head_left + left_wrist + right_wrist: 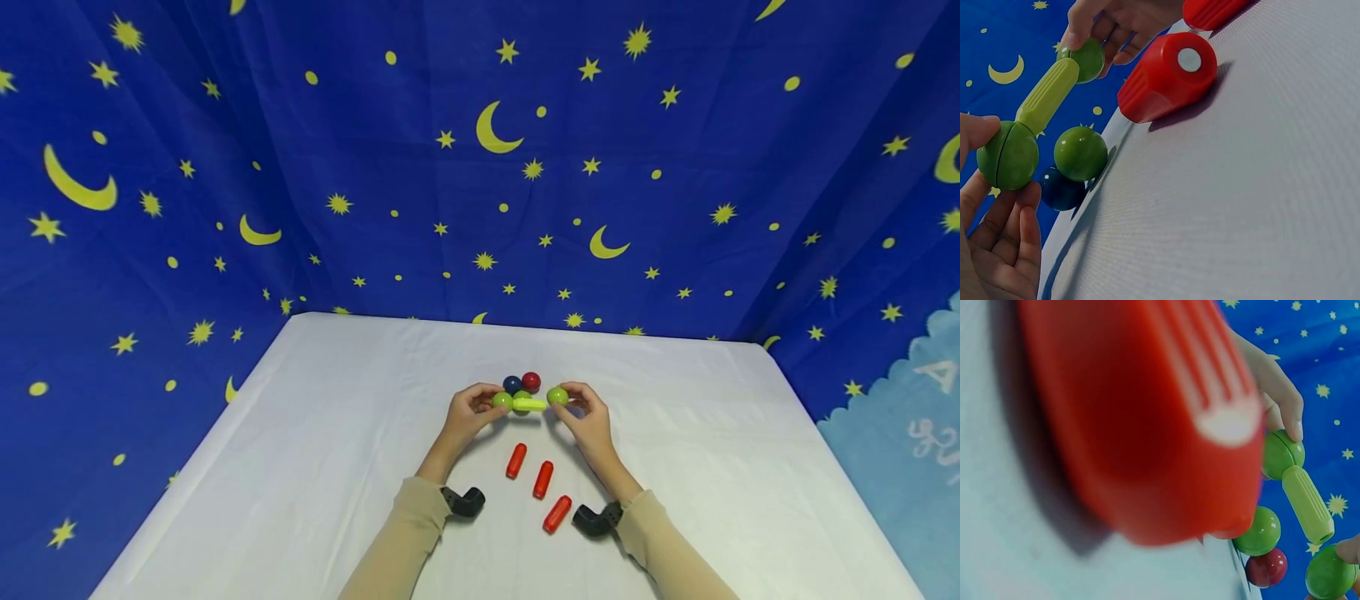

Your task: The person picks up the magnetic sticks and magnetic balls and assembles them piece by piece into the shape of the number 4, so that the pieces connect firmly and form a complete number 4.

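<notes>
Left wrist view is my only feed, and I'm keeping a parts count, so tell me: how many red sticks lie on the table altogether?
Observer: Three; the head view shows all three red sticks lying on the white table.

Operator: Thanks. From here the far end of the yellow-green stick seems to meet the green ball in the right hand. Are they joined?

Observer: No; the right wrist view shows a dark hole in that end, with the ball apart from it.
</notes>
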Available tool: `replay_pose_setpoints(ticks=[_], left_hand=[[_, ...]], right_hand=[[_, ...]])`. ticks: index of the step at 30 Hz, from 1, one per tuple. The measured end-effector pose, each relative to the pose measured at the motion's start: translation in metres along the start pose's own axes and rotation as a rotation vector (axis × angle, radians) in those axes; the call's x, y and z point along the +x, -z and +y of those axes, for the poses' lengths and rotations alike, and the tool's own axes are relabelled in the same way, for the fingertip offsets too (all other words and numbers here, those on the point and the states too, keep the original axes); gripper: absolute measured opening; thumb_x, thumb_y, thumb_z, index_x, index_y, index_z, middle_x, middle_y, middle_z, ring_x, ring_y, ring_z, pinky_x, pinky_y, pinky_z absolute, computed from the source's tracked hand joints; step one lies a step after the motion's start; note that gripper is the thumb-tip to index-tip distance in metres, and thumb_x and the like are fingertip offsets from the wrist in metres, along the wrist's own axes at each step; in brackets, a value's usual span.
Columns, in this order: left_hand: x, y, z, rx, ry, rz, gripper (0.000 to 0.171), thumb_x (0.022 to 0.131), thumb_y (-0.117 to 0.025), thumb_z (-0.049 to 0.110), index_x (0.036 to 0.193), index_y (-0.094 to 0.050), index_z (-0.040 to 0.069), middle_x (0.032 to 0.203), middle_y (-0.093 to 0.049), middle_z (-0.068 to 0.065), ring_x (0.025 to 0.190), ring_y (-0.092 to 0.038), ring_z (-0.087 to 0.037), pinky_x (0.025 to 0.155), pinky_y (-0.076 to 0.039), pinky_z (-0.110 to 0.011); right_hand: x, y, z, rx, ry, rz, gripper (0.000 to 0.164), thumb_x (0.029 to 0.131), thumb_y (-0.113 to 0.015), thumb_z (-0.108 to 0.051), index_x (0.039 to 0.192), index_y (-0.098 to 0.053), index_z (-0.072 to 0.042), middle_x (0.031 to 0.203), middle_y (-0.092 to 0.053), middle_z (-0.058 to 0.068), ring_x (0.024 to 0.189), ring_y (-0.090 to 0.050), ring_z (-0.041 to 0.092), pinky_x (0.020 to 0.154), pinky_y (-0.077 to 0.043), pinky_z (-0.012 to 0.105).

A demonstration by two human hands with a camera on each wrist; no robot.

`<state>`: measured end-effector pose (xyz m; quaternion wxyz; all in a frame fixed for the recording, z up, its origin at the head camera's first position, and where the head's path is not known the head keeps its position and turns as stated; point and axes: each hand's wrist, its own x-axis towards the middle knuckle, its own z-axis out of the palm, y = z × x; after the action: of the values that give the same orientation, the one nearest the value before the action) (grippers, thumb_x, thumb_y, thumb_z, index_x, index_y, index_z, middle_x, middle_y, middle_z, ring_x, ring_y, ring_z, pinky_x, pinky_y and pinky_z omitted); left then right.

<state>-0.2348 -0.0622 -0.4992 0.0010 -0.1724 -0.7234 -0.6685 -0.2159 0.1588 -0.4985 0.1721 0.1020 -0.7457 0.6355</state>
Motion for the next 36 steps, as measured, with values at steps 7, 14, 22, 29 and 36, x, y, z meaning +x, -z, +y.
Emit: replay_pose_setpoints(ticks=[7,14,22,29,36], left_hand=[[0.0,0.0001,0.0006,-0.008,-0.014,0.003,0.035,0.081,-0.071,0.0,0.112,-0.061,-0.013,0.105,-0.062,-0.031,0.083,-0.057,-0.007,0.074,-0.048,-0.017],[-0.0002,0.0002,0.0007,-0.007,-0.02,0.003,0.035,0.08,-0.071,0.0,0.111,-0.061,-0.014,0.104,-0.062,-0.032,0.082,-0.057,-0.008,0.074,-0.048,-0.017],[-0.0005,0.0004,0.0021,0.0,-0.016,0.008,0.034,0.081,-0.07,0.001,0.111,-0.061,-0.013,0.106,-0.063,-0.031,0.084,-0.058,-0.01,0.074,-0.048,-0.016],[0.0002,0.0013,0.0012,-0.039,-0.002,0.014,0.041,0.083,-0.068,0.001,0.119,-0.056,-0.015,0.107,-0.059,-0.032,0.083,-0.056,-0.008,0.073,-0.048,-0.015],[0.0016,0.0017,-0.0008,-0.07,0.045,0.055,0.047,0.084,-0.067,0.004,0.125,-0.052,-0.013,0.104,-0.058,-0.022,0.083,-0.056,-0.004,0.073,-0.047,-0.013]], right_hand=[[-0.0034,-0.0009,-0.0032,-0.034,-0.009,-0.009,0.032,0.078,-0.07,0.006,0.108,-0.06,0.013,0.103,-0.062,0.027,0.092,-0.058,0.007,0.082,-0.05,0.026],[-0.0046,-0.0011,-0.0046,-0.047,-0.004,-0.019,0.031,0.079,-0.07,0.005,0.108,-0.061,0.011,0.103,-0.062,0.026,0.091,-0.057,0.005,0.082,-0.05,0.032],[-0.0049,-0.0016,-0.0067,-0.042,-0.007,-0.022,0.033,0.079,-0.07,0.005,0.109,-0.06,0.013,0.102,-0.062,0.025,0.089,-0.057,0.007,0.079,-0.049,0.028],[-0.0053,-0.0026,-0.0054,-0.017,0.024,-0.024,0.033,0.078,-0.07,0.006,0.108,-0.059,0.016,0.099,-0.06,0.027,0.082,-0.057,0.005,0.073,-0.049,0.02],[-0.0053,-0.0029,-0.0047,0.038,0.003,-0.052,0.034,0.078,-0.071,0.006,0.108,-0.057,0.018,0.1,-0.059,0.028,0.081,-0.057,0.005,0.073,-0.048,0.014]])
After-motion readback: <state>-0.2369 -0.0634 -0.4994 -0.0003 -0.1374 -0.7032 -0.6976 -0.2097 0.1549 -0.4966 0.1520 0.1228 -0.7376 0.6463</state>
